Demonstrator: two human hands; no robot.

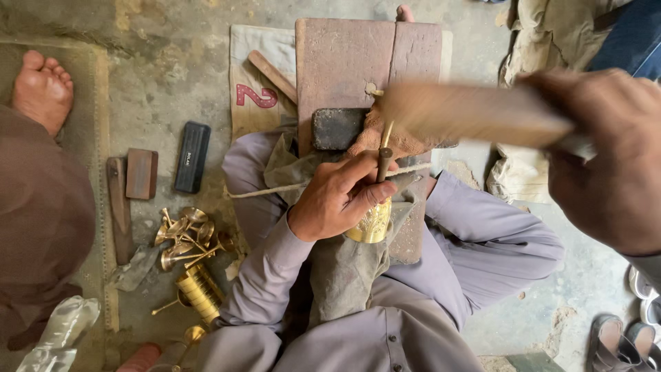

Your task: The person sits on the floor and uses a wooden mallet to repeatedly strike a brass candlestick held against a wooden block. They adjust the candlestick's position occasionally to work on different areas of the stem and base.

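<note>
My left hand [337, 196] grips a small dark punch tool [384, 162] upright and presses down on an engraved brass cup [372, 224] that rests on a grey cloth [344, 265] over my lap. Raised at the upper right, my right hand [609, 155] holds a wooden mallet [475, 114], blurred by motion, above the punch. A reddish wooden board [351, 62] lies ahead of my knees with a dark block [337, 128] on it. A cord [268, 189] runs across my thigh.
Several brass goblets and cups [189, 238] lie on the floor at my left, with a stacked brass piece [200, 293]. A black case [192, 156], a brown block [141, 173] and a wooden stick [272, 76] lie nearby. Another person's foot [43, 89] is at far left; sandals [620, 341] at bottom right.
</note>
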